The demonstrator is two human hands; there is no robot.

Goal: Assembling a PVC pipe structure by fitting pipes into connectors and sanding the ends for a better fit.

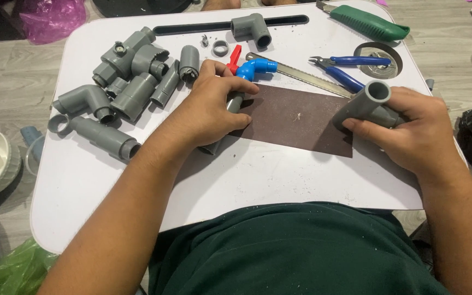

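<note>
Nearest: dark green shirt point(296, 251) at the table edge, both forearms reaching forward over the white lap table point(279, 180).

Risk, as a judgement: the brown sandpaper sheet point(296, 117) lies loose on the smooth top. With only the left hand's weight on its left corner, it could skid or buckle if a fitting is rubbed hard across it. The short grey pipe point(235, 102) under the left hand looks pinned rather than wrapped, so it could roll out sideways.

Left hand point(211, 106): palm down, fingers curled over the grey pipe, whose far end meets a blue elbow fitting point(255, 68) with a red valve handle point(235, 59). Closed on the pipe, pressing it onto the sheet's corner.

Right hand point(411, 131): wrist cocked inward, fingers wrapped tight round a grey pipe fitting point(368, 104), its open mouth tilted up and leftward, lower end at the sheet's right edge.

Farther: a hacksaw blade point(301, 76) and blue-handled pliers point(345, 68) just beyond the sheet; a pile of grey fittings point(132, 82) at far left; a green utility knife point(367, 23) at the far edge. The blade's teeth sit near the left knuckles, a possible scrape.
</note>
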